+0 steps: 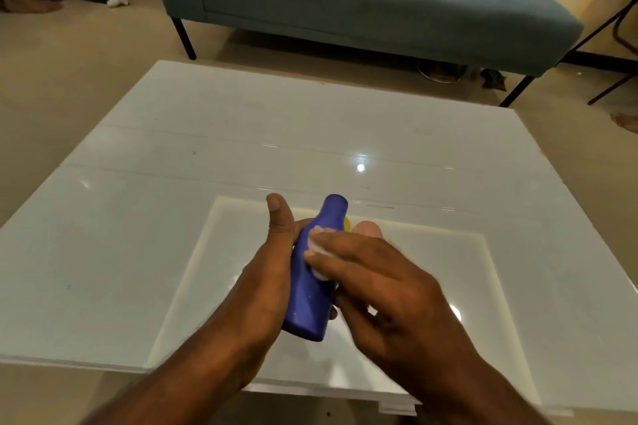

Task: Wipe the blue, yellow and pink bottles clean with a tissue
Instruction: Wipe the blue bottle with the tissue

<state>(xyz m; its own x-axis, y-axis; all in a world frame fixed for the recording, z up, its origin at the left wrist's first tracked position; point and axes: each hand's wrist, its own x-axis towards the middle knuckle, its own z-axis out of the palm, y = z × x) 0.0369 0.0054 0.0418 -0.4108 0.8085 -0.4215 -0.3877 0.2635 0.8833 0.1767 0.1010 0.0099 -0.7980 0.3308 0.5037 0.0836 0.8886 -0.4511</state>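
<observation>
Mostly hidden yellow bottle (347,223), pink bottle (368,228)

Bare forearms, left hand (272,272) and right hand (386,283) unsleeved, ungloved.

Dim, warm indoor light; bright lamp glints reflect on the glossy table (172,217) near its centre. Soft overall blur, wide-angle bending toward the table's edges.
</observation>
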